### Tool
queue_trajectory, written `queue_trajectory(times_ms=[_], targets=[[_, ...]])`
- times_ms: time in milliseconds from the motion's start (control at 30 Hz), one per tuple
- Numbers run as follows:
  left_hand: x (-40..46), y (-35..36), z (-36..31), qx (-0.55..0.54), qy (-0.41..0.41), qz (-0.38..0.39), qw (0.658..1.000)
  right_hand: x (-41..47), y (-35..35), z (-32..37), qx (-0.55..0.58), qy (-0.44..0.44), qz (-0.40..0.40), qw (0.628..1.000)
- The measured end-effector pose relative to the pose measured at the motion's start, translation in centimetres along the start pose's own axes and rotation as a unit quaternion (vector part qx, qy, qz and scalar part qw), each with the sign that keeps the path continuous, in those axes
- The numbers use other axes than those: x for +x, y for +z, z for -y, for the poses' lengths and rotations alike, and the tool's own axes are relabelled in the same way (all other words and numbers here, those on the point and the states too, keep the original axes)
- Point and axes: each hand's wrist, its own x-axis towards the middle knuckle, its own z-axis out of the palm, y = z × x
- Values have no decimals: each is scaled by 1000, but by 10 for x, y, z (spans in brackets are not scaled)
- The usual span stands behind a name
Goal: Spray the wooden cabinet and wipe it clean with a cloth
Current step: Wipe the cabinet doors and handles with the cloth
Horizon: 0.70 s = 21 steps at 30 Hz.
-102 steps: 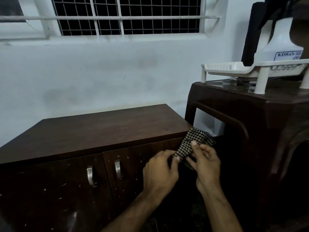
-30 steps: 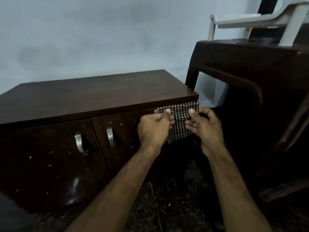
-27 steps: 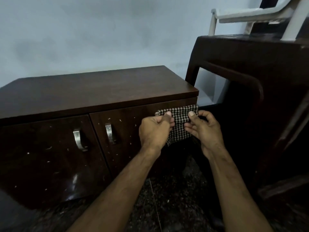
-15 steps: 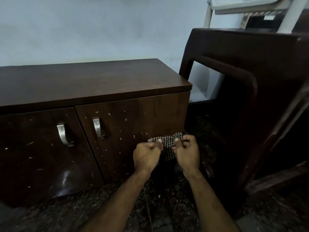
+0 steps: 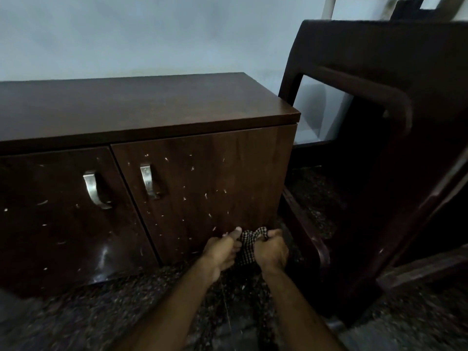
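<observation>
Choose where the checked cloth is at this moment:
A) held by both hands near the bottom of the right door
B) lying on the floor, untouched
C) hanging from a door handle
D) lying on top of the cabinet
A: the left hand and right hand both grip the checked cloth low in front of the cabinet's right door.

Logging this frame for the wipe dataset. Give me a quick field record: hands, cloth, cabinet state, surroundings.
left hand: grips the cloth
right hand: grips the cloth
cloth: checked, bunched between both hands, low at the right door's bottom corner
cabinet: dark wood, two doors shut
right door: pale specks across it
left door: specks too
handles: metal, one per door
right of cabinet: dark chair
floor: dark speckled stone
</observation>
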Motion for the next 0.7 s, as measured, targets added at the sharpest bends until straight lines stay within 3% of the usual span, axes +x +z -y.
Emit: queue_trajectory(times_ms=[67,133,200,267,367,533,700], targets=[[2,-2,4,-14,-21,7,1000,8,6,-7,138,87,35,986],[5,-1,9,-25,-40,3,999,14,9,-10,275,173,88,942],[7,2,15,-50,-50,-2,998,21,10,-14,342,209,107,910],[6,5,18,-77,-49,-10,996,23,10,-17,369,231,130,891],[3,9,21,-95,-45,-17,994,24,11,-18,354,235,138,895],[-1,11,18,-94,8,-14,995,36,12,-12,350,183,58,917],[1,8,15,-89,17,-5,996,31,-1,-9,412,200,97,883]])
